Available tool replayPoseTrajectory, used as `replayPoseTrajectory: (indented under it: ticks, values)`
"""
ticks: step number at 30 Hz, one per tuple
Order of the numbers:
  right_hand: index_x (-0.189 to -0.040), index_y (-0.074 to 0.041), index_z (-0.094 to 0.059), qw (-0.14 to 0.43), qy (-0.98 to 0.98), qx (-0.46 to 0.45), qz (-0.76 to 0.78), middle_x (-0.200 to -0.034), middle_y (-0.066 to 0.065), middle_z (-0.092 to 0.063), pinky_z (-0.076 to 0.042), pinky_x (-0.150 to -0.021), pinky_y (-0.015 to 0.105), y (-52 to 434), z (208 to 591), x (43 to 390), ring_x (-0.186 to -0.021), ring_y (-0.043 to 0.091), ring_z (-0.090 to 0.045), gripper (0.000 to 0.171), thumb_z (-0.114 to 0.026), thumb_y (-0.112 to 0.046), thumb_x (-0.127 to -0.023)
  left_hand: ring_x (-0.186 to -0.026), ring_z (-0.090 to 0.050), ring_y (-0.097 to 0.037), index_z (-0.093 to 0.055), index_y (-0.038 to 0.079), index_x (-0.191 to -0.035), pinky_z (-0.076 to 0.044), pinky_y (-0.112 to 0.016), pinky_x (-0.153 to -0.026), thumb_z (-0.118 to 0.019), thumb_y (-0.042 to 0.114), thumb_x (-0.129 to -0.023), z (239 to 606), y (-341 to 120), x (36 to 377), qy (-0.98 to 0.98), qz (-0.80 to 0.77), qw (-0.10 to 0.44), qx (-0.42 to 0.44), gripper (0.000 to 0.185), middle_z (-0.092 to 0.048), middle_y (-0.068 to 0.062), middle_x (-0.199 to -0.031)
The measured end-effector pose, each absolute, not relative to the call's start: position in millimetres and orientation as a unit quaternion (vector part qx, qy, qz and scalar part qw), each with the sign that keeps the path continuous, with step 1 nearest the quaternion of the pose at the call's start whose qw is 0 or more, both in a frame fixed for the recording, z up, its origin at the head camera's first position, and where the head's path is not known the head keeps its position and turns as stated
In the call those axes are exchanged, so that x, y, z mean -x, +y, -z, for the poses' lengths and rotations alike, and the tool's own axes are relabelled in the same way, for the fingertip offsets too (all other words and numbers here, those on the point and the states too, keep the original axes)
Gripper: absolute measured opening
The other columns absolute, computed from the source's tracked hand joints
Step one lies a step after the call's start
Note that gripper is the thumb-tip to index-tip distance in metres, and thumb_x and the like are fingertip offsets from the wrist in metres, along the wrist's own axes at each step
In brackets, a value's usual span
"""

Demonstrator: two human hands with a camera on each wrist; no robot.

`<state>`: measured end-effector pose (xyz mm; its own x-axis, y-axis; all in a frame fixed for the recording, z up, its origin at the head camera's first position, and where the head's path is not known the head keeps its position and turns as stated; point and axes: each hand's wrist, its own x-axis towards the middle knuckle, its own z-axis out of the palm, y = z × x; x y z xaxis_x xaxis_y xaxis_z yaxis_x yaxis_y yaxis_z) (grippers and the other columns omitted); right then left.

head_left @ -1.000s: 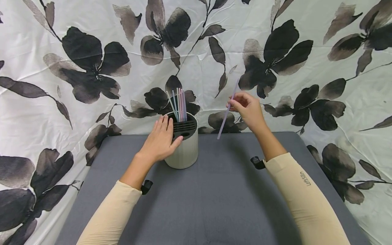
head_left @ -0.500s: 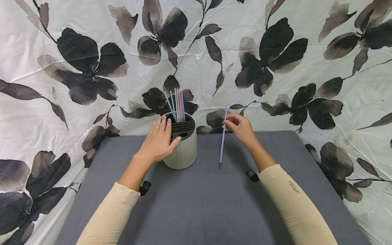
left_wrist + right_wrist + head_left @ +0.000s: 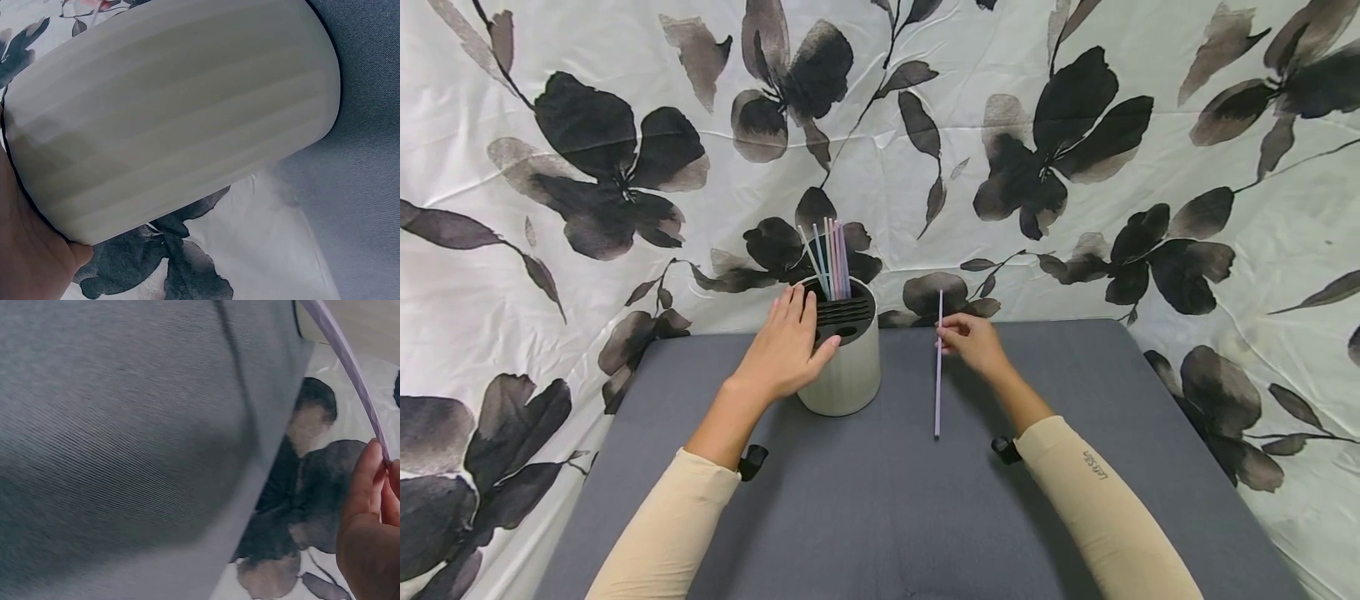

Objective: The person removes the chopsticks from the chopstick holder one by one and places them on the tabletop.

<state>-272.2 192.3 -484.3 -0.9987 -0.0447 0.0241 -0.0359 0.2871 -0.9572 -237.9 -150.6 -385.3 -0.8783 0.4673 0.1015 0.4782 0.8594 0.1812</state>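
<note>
Closest to me is the grey table [image 3: 880, 500], with both my forearms in beige sleeves [image 3: 1097, 508] reaching out over it. A bit further out, my right hand [image 3: 973, 342] pinches a lilac straw [image 3: 938, 375] near its top end, fingertips curled around it. The straw runs pretty much straight toward me, and its near end sits down at the table surface or just above it, I can't really tell which. From the right wrist view you can see my fingers [image 3: 365, 487] against the straw [image 3: 347, 362], with the grey cloth right underneath.

On the other side, my left hand [image 3: 786, 346] rests against the left side of the cream holder [image 3: 844, 362], fingers pretty straight and laid along its wall and rim, thumb around the front. In the left wrist view the holder [image 3: 175, 112] fills the frame, with my palm [image 3: 25, 250] pressed to it. The holder has a dark slotted top, and a bunch of pastel straws [image 3: 829, 262] stands in the back slots. It's well apart from the lilac straw.

Behind everything hangs the white flowered sheet [image 3: 1075, 167] with black blooms.
</note>
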Motion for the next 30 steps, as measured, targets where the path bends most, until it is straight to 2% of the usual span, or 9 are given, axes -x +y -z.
replayPoseTrajectory:
  ticks: [6, 8, 12, 18, 24, 30]
  values:
    - [-0.120, 0.020, -0.062, 0.058, 0.783, -0.012, 0.619, -0.102, 0.032, -0.070, -0.063, -0.070, 0.025, 188.6, 500.6, 274.7, -0.069, 0.006, -0.069, 0.027, -0.064, 0.002, -0.099, -0.159, -0.007, -0.045, -0.020, -0.009, -0.160, -0.011, -0.055, -0.129, -0.035, 0.055, -0.106, 387.7, -150.5, 240.1, -0.964, 0.103, 0.038, 0.244, 0.085, -0.015, -0.032, -0.168]
    - [-0.122, 0.021, -0.060, 0.069, 0.777, -0.024, 0.625, -0.100, 0.030, -0.070, -0.062, -0.068, 0.024, 186.9, 505.5, 275.4, -0.069, 0.005, -0.069, 0.029, -0.063, 0.002, -0.099, -0.159, -0.007, -0.045, -0.021, -0.010, -0.160, -0.011, -0.056, -0.129, -0.035, 0.054, -0.106, 389.2, -150.3, 241.4, -0.963, 0.103, 0.042, 0.244, 0.085, -0.015, -0.032, -0.168]
    - [-0.123, 0.022, -0.060, 0.088, 0.769, -0.039, 0.632, -0.091, 0.017, -0.072, -0.063, -0.068, 0.025, 183.0, 515.2, 276.3, -0.068, 0.006, -0.068, 0.032, -0.064, 0.002, -0.099, -0.159, -0.007, -0.045, -0.020, -0.009, -0.160, -0.012, -0.056, -0.129, -0.036, 0.054, -0.106, 390.8, -149.4, 243.5, -0.964, 0.103, 0.044, 0.241, 0.085, -0.015, -0.032, -0.168]
    - [-0.120, 0.019, -0.062, 0.108, 0.766, -0.060, 0.630, -0.081, 0.006, -0.069, -0.063, -0.065, 0.026, 177.7, 527.6, 280.6, -0.066, 0.007, -0.066, 0.027, -0.065, 0.002, -0.099, -0.160, -0.005, -0.043, -0.018, -0.008, -0.162, -0.010, -0.055, -0.130, -0.033, 0.056, -0.107, 390.1, -146.8, 245.4, -0.966, 0.104, 0.034, 0.233, 0.085, -0.011, -0.031, -0.169]
    - [-0.114, 0.016, -0.062, 0.127, 0.765, -0.087, 0.626, -0.077, 0.004, -0.068, -0.061, -0.060, 0.025, 171.7, 530.5, 277.9, -0.062, 0.008, -0.065, 0.022, -0.067, 0.002, -0.097, -0.160, -0.005, -0.043, -0.018, -0.008, -0.162, -0.010, -0.055, -0.130, -0.033, 0.055, -0.107, 388.3, -145.6, 245.3, -0.966, 0.101, 0.036, 0.234, 0.085, -0.012, -0.031, -0.169]
    - [-0.109, 0.015, -0.064, 0.120, 0.780, -0.100, 0.606, -0.075, 0.006, -0.070, -0.059, -0.055, 0.023, 168.4, 528.9, 272.4, -0.056, 0.007, -0.064, 0.021, -0.070, 0.002, -0.095, -0.160, -0.004, -0.043, -0.018, -0.007, -0.162, -0.010, -0.054, -0.130, -0.033, 0.056, -0.107, 390.0, -145.8, 245.3, -0.967, 0.101, 0.037, 0.231, 0.085, -0.012, -0.031, -0.169]
